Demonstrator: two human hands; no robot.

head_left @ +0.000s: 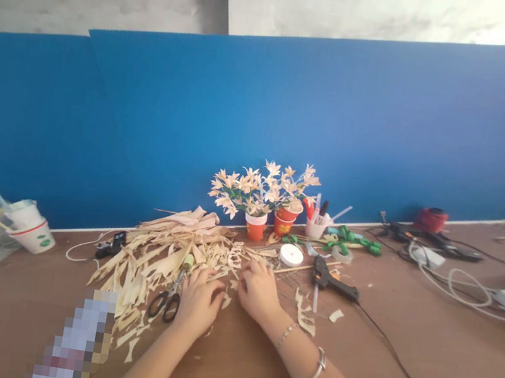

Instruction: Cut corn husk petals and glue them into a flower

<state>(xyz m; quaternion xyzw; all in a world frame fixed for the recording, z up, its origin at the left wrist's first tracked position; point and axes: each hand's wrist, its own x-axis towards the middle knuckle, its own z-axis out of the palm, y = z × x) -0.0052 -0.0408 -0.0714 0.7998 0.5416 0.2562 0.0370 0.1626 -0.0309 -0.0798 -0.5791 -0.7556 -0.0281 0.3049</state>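
Observation:
My left hand (200,301) rests at the edge of a heap of pale dried husk strips (161,251), its fingers apart, beside black-handled scissors (165,303). To its right, my right hand (258,289) lies over the near edge of the scraps with bent, spread fingers. I see nothing held in either hand. Pale artificial flowers (253,186) stand behind them in a red cup (254,228). A white spool (291,255) sits just beyond my right hand, and a black glue gun (333,282) lies farther right.
Green ribbon pieces (352,238) and a cup of pens (316,228) stand near the blue partition (294,106). White cables (462,286) and a red object (430,219) are at the right. A tilted white cup (37,235) is at the left, on the brown table (400,346).

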